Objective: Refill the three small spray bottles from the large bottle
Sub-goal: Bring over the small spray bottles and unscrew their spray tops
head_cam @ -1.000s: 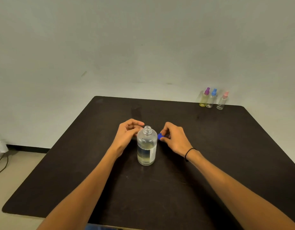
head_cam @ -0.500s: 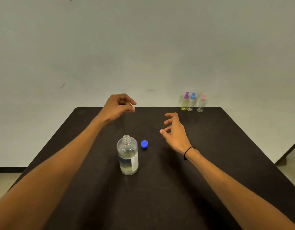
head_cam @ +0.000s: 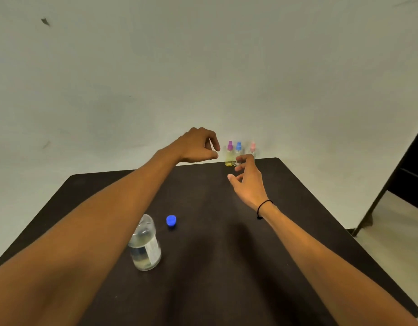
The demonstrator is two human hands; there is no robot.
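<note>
Both arms reach out toward the far right corner of the dark surface [head_cam: 226, 267]. The left hand [head_cam: 198, 145] hangs in the air just left of the three small spray bottles, its fingers loosely curled with thumb and forefinger apart, holding nothing. The right hand [head_cam: 246, 177] is a little nearer and to the right, fingers spread and relaxed, its fingertips close in front of the bottles; whether they touch one cannot be told. A thin black band [head_cam: 263, 208] circles the right wrist.

The spray bottles stand upright in a row at the far edge against the wall: the purple-capped bottle [head_cam: 229, 154] with yellowish liquid on the left, the blue-capped bottle [head_cam: 238, 152] just beside it, and the pink-capped bottle [head_cam: 253, 149] slightly apart on the right, blurred.

The large clear bottle [head_cam: 145, 245] stands upright near the left-centre of the surface, partly covered by the left forearm, with liquid inside and a white label on its side. Its blue cap [head_cam: 171, 220] lies on the surface just to the right and beyond it, not touching.
</note>
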